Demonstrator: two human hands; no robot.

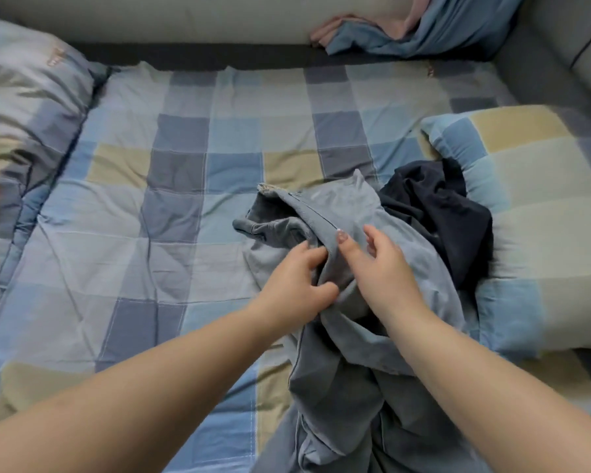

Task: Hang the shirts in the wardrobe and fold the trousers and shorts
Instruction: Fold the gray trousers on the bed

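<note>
Grey trousers are spread on the bed, gathered by both grips: left hand pinching a fold, right hand loosely curled on the cloth. Just beyond, a dark garment abuts a pillow. Open checked bedding lies left; blue and pink clothes are heaped at the far edge.

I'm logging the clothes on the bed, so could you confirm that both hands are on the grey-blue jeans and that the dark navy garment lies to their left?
Not quite: the head view shows the dark navy garment lying to the right of the grey-blue jeans, beside the checked pillow. The left hand and right hand are indeed both on the jeans.
</note>
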